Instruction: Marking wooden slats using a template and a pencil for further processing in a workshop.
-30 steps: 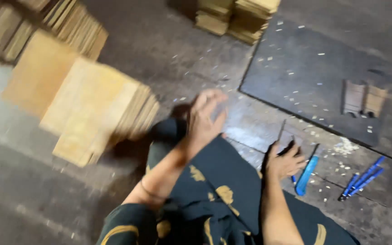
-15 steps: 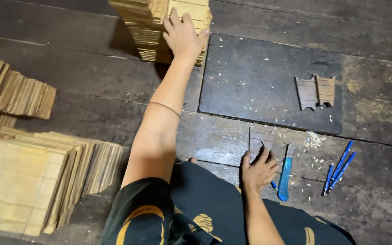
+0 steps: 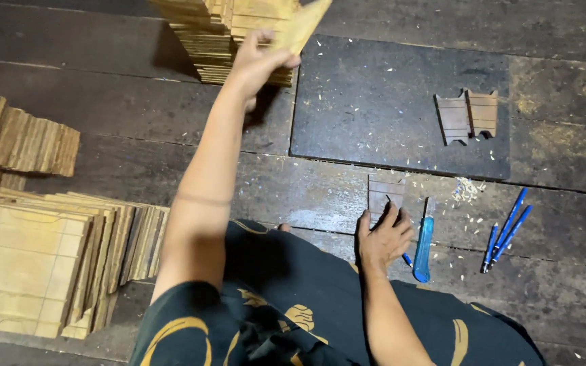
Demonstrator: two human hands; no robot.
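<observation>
Reaching forward, the left hand (image 3: 256,64) pinches a thin, pale wooden panel (image 3: 300,26) between thumb and fingers and holds it tilted, one corner raised, just in front of a tall stack of similar pale wooden panels (image 3: 218,34) on the dark plank floor (image 3: 137,129). The right hand (image 3: 382,238) rests low on the floor with its fingers curled over the lower edge of a small dark brown slatted wooden piece (image 3: 384,191); what the grip closes on beneath the palm cannot be told. A blue-handled utility knife (image 3: 423,248) lies just beside that hand, and three blue pens (image 3: 506,234) lie farther right, well apart from it. A dark rectangular mat (image 3: 374,108) carries two more small notched wooden pieces (image 3: 468,115) side by side, with pale wood shavings (image 3: 466,190) scattered near its lower edge. Leaning rows of pale square wooden tiles (image 3: 49,257) stand at left.
</observation>
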